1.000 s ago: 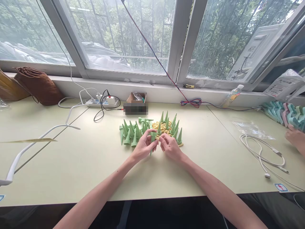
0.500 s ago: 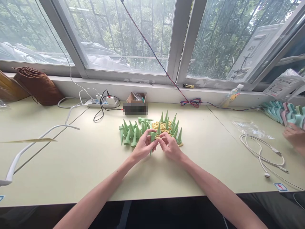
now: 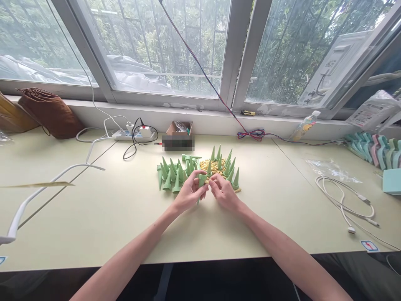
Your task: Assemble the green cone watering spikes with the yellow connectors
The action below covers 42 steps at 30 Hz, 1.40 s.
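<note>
My left hand (image 3: 190, 193) is closed around a green plastic cone-shaped spike (image 3: 202, 179), its wide ribbed end up and its tip pointing down. A small yellow peg (image 3: 206, 181) sticks out at the spike's wide end. The fingertips of my right hand (image 3: 224, 192) are pinched at the peg's outer end; their exact contact is hard to see. Beyond my left hand lie and stand several more green spikes (image 3: 167, 177). Behind both hands is a pile of yellow pegs (image 3: 213, 166), with several spikes (image 3: 235, 179) standing among and beside it.
At the back are a power strip (image 3: 120, 133), a small cardboard box (image 3: 179, 127) and a bottle (image 3: 305, 125). A white cable (image 3: 341, 205) and a plastic bag (image 3: 332, 170) lie right. Pastel-coloured items (image 3: 372, 148) and a light-blue block (image 3: 392, 182) sit far right.
The yellow peg shows less length beside the spike's wide end. My hands have barely moved. Another person's hand at the far right has left the view, and a light-blue block now shows there.
</note>
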Available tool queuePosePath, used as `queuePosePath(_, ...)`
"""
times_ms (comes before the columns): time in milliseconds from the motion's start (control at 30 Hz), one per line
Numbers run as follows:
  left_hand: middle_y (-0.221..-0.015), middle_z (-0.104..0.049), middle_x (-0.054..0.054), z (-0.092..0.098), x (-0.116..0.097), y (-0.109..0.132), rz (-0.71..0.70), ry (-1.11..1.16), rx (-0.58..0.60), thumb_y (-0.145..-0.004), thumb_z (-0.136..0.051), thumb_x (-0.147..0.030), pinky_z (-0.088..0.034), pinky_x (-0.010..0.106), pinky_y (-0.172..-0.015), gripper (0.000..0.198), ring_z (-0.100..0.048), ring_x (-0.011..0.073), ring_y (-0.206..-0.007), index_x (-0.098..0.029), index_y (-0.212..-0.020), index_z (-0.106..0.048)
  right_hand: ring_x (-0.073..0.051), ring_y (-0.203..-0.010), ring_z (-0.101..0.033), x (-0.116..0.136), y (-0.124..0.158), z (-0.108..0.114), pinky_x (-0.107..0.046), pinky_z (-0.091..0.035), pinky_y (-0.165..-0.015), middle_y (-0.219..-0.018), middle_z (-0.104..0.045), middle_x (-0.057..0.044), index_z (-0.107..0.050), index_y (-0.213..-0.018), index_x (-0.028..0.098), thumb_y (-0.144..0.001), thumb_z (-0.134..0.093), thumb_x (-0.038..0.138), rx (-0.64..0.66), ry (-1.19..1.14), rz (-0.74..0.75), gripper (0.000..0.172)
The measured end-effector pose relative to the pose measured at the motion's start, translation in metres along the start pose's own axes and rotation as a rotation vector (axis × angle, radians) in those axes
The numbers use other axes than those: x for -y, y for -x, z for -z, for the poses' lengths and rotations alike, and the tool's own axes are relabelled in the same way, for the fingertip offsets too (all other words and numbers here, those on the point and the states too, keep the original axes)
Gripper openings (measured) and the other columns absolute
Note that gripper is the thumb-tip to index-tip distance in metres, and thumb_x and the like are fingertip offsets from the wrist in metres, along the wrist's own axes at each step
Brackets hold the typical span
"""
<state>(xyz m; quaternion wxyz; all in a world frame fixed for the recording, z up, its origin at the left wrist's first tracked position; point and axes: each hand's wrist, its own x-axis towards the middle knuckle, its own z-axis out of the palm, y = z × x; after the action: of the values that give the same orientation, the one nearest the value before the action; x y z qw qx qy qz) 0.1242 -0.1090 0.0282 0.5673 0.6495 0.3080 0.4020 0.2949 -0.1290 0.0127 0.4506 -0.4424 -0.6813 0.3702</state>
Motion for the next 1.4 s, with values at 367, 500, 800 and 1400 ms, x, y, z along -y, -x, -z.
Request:
queuePosePath(367,-0.073,-0.054,-0.003,-0.001,0.004,0.001,-0.036,-0.046,0.017,-0.09,-0.06,-0.033,-0.046,0.023,-0.052,0.036,-0.053,0.009,-0.054,-0.024,-0.122,-0.044,-0.013,-0.047,-0.04,-0.001,0.0,0.0,-0.026,-0.032,-0.048,-0.055,-0.045,0.005,-0.045,-0.081,0.023,-0.1,-0.038,0.048,0.005,0.0,-0.009,0.033)
queuePosePath(500,-0.071,-0.052,-0.004,0.0,0.005,0.002,-0.072,-0.13,0.005,-0.091,-0.059,-0.033,-0.048,0.024,-0.055,0.037,-0.053,0.0091,-0.055,-0.024,-0.124,-0.044,-0.013,-0.049,-0.042,-0.002,0.0,0.0,-0.026,-0.033,-0.05,-0.057,-0.046,0.004,-0.043,-0.078,0.022,-0.101,-0.036,0.046,0.008,0.004,-0.013,0.034)
queuePosePath(800,-0.065,-0.045,-0.007,0.0,0.005,0.002,-0.154,-0.307,-0.016,-0.092,-0.056,-0.03,-0.052,0.025,-0.06,0.037,-0.052,0.0093,-0.054,-0.022,-0.126,-0.044,-0.013,-0.049,-0.039,-0.002,-0.001,-0.002,-0.026,-0.032,-0.05,-0.055,-0.042,0.005,-0.039,-0.074,0.023,-0.102,-0.035,0.045,0.015,-0.075,-0.048,0.036)
queuePosePath(1400,-0.064,-0.043,-0.006,0.001,0.011,0.004,-0.326,-0.613,-0.062,-0.093,-0.05,-0.022,-0.039,0.021,-0.056,0.032,-0.039,0.0085,-0.054,-0.021,-0.125,-0.046,-0.011,-0.048,-0.035,-0.002,0.0,-0.004,-0.025,-0.031,-0.048,-0.056,-0.038,0.006,-0.038,-0.072,0.023,-0.102,-0.035,0.046,0.025,-0.15,-0.083,0.038)
